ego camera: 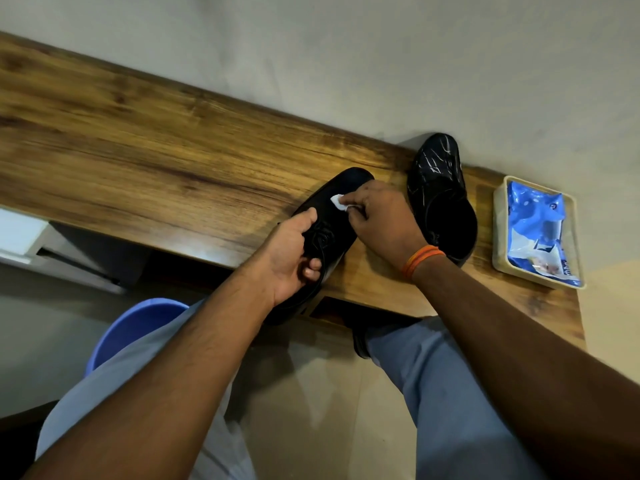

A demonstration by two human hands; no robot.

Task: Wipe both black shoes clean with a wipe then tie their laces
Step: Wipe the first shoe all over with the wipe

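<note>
Shelf edge: the wooden shelf [145,150] runs along the wall; its near edge crosses under the near shoe [329,216], whose heel end juts out past that edge.
Open room: a long bare stretch of wood lies to the left of the shoes; on the right the shelf ends just beyond the tray [501,233].
Far shoe: the second black shoe [440,188] stands by the wall, toe touching or nearly touching it — streaked with pale marks, just beside the right hand.
Tray: holds a blue wipes packet [540,230], well clear of the hands.
Left hand: the left hand [294,251] curls round the near shoe's side, thumb on the upper.
Right hand: the right hand [377,220] pinches a white wipe [341,202] — pressed on the near shoe's toe; an orange band [420,259] circles the wrist.
Below: a blue bucket [135,327] by the knees.
</note>
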